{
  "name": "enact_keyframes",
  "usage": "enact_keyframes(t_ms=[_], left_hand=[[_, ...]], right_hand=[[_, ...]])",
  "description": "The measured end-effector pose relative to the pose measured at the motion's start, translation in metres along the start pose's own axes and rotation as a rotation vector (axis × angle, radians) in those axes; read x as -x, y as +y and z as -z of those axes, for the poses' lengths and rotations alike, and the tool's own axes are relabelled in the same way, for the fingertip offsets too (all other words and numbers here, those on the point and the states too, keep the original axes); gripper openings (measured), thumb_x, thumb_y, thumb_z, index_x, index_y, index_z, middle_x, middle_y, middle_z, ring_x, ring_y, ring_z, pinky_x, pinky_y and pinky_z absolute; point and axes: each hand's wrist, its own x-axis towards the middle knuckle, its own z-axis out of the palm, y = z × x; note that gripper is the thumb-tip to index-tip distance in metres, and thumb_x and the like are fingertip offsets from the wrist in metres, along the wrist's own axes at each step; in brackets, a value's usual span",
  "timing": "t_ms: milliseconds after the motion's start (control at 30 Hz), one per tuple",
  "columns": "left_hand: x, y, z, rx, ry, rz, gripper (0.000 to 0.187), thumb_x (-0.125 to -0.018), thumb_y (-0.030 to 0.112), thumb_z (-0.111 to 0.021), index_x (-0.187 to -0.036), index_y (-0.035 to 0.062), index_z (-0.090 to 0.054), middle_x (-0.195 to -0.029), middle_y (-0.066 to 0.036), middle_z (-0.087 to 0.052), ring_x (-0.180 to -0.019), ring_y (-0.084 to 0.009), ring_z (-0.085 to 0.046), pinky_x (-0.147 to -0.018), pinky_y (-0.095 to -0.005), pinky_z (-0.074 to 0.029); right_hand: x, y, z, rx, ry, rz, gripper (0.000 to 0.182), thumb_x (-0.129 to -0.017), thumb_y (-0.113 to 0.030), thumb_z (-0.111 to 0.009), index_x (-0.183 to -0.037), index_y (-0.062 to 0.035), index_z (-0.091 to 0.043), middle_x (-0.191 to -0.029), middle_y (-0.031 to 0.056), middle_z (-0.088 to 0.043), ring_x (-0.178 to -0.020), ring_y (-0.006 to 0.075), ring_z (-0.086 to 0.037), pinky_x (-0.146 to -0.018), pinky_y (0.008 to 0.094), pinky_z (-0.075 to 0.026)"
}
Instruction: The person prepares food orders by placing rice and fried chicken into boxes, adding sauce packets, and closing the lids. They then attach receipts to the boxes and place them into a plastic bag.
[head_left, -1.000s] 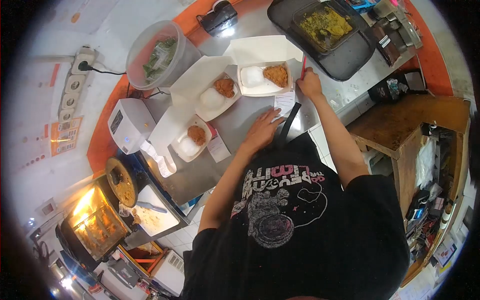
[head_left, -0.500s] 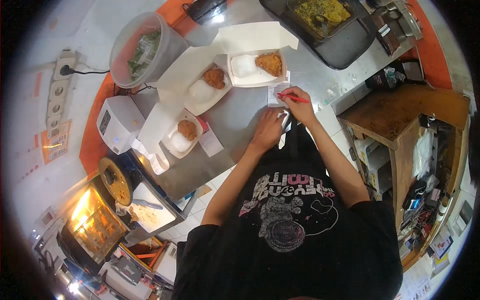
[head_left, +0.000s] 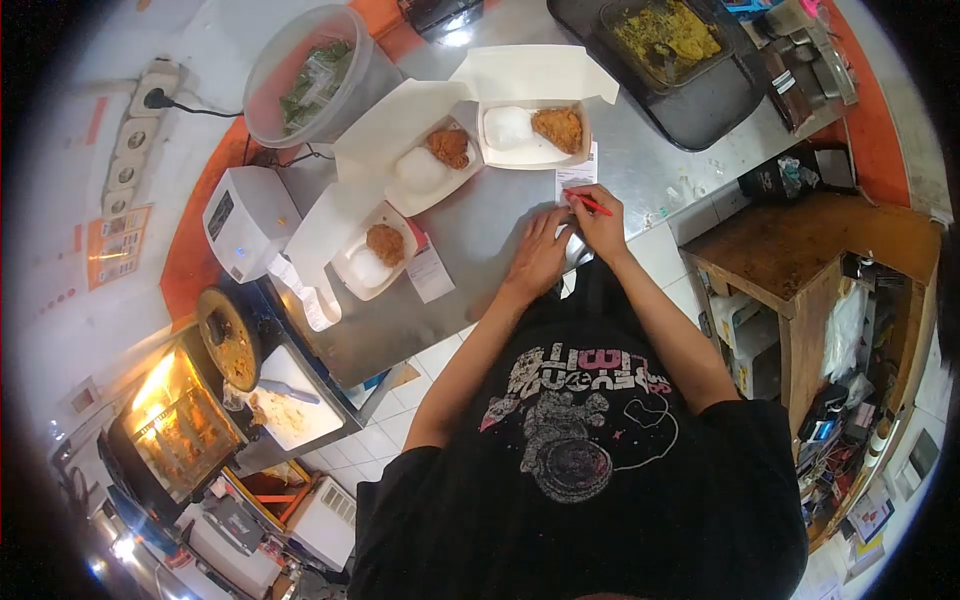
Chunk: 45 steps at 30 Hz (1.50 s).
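Note:
My right hand (head_left: 600, 220) is closed on a red pen (head_left: 588, 202), its tip over a white printed slip (head_left: 577, 175) at the counter's edge. My left hand (head_left: 540, 245) lies just left of it, on the slip's lower end; whether it pinches anything is hard to make out. Beyond my hands stand three open white boxes, each with rice and fried chicken: one at the back (head_left: 520, 155), one in the middle (head_left: 425, 205), one nearer on the left (head_left: 345, 275). Another slip (head_left: 430, 275) lies beside the nearest box.
A clear tub (head_left: 250, 100) with wrapped greens stands at the back left, near a white printer (head_left: 240, 225). A black tray (head_left: 690, 130) holds a dish of yellow food. At the left are a lit display (head_left: 180, 430) and a board (head_left: 300, 400); at the right, a wooden shelf (head_left: 790, 240).
The view has shifted, so the boxes and slips appear a little further right. My right hand still holds the pen, now lower on the slip and closer to my left hand.

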Motion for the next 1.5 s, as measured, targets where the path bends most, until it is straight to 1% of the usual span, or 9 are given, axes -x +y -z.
enact_keyframes(t_ms=[100,400,500,667,767,867,1033,1333,1500], left_hand=[[0.001,-0.006,-0.011,-0.219,0.086,-0.068,0.048,-0.081,0.004,-0.051,-0.128,-0.0030,-0.051,-0.144,-0.021,-0.040,-0.139,-0.0353,-0.033,-0.116,-0.0534,-0.023],[-0.001,-0.010,-0.037,-0.120,0.094,-0.084,0.040,-0.091,0.011,-0.045,-0.126,-0.0050,-0.053,-0.142,-0.021,-0.046,-0.137,-0.0328,-0.038,-0.116,-0.0516,-0.022],[0.001,-0.010,-0.041,-0.166,0.086,-0.060,0.044,-0.090,0.016,-0.048,-0.129,-0.0043,-0.052,-0.146,-0.020,-0.041,-0.139,-0.0302,-0.035,-0.117,-0.0522,-0.019],[-0.001,0.002,-0.030,-0.079,0.032,0.003,0.056,-0.089,0.033,-0.057,-0.132,-0.0020,-0.050,-0.151,-0.016,-0.034,-0.144,-0.0284,-0.027,-0.116,-0.0567,-0.015],[0.001,0.008,-0.030,-0.147,0.023,0.002,0.073,-0.077,0.051,-0.068,-0.133,0.0062,-0.051,-0.149,-0.014,-0.037,-0.143,-0.0263,-0.026,-0.113,-0.0645,-0.012],[0.004,0.018,-0.025,-0.164,0.032,0.002,0.094,-0.067,0.062,-0.072,-0.139,0.0095,-0.044,-0.151,-0.013,-0.033,-0.144,-0.0288,-0.024,-0.111,-0.0674,-0.009],[0.004,0.023,-0.027,-0.092,0.001,0.056,0.120,-0.057,0.067,-0.074,-0.151,0.0089,-0.026,-0.156,-0.017,-0.022,-0.147,-0.0316,-0.015,-0.108,-0.0742,0.000],[0.004,0.014,-0.020,-0.123,-0.120,0.040,0.075,-0.079,0.023,-0.070,-0.143,0.0085,-0.036,-0.155,-0.015,-0.024,-0.147,-0.0302,-0.017,-0.109,-0.0732,-0.005],[0.005,0.013,-0.021,-0.159,-0.140,0.041,0.071,-0.081,0.021,-0.068,-0.144,0.0092,-0.035,-0.154,-0.015,-0.026,-0.147,-0.0307,-0.016,-0.111,-0.0708,-0.005]], right_hand=[[-0.001,0.009,0.001,-0.197,0.049,-0.127,0.010,-0.085,-0.001,-0.065,-0.093,0.0031,-0.068,-0.093,0.0129,-0.068,-0.084,0.0175,-0.066,-0.075,0.0284,-0.053],[-0.011,-0.018,0.085,-0.276,0.025,-0.482,0.053,-0.095,-0.015,-0.060,-0.142,-0.0048,-0.037,-0.089,0.0114,-0.068,-0.085,0.0181,-0.067,-0.083,0.0339,-0.056],[-0.008,-0.024,0.094,-0.252,-0.112,-0.231,0.033,-0.102,-0.015,-0.048,-0.129,0.0019,-0.053,-0.084,0.0074,-0.065,-0.071,0.0120,-0.058,-0.065,0.0255,-0.046],[0.004,-0.036,0.079,-0.155,-0.166,-0.087,0.024,-0.101,-0.018,-0.052,-0.116,0.0001,-0.054,-0.095,0.0118,-0.068,-0.082,0.0129,-0.063,-0.074,0.0245,-0.049],[0.004,-0.038,0.066,-0.177,-0.168,-0.283,0.033,-0.104,-0.035,-0.043,-0.094,-0.0052,-0.052,-0.075,0.0018,-0.055,-0.069,0.0105,-0.051,-0.064,0.0259,-0.044],[0.000,-0.041,0.056,0.021,-0.257,-0.220,0.045,-0.105,-0.044,-0.035,-0.106,-0.0054,-0.058,-0.076,-0.0007,-0.048,-0.066,0.0099,-0.046,-0.059,0.0252,-0.039],[-0.003,-0.038,0.032,-0.062,-0.218,-0.253,0.025,-0.100,-0.021,-0.051,-0.110,0.0003,-0.061,-0.077,0.0032,-0.061,-0.068,0.0086,-0.055,-0.062,0.0240,-0.046],[-0.008,-0.019,0.018,-0.042,-0.159,-0.195,0.021,-0.097,-0.016,-0.054,-0.103,0.0028,-0.062,-0.079,0.0074,-0.066,-0.066,0.0115,-0.060,-0.061,0.0271,-0.049],[-0.012,-0.019,0.020,-0.035,-0.157,-0.201,0.020,-0.095,-0.012,-0.053,-0.101,0.0044,-0.062,-0.077,0.0124,-0.066,-0.067,0.0149,-0.064,-0.062,0.0291,-0.051]])
